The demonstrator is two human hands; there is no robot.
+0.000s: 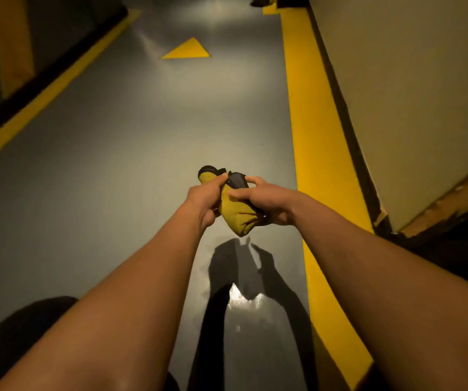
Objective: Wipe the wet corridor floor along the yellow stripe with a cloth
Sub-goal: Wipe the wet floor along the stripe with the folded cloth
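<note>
Both the left hand (pixel 203 200) and right hand (pixel 261 200) grip the bunched yellow-and-dark cloth (pixel 237 214) between them, held off the floor, while the wet patch (pixel 241 299) lies below them, nearer the body, just left of the yellow stripe (pixel 316 153).

yellow triangle marking (pixel 188 49) mid-corridor, pale wall (pixel 413 94) on right with dark skirting (pixel 348 128), black-yellow striped wall (pixel 13 46) on left.
</note>
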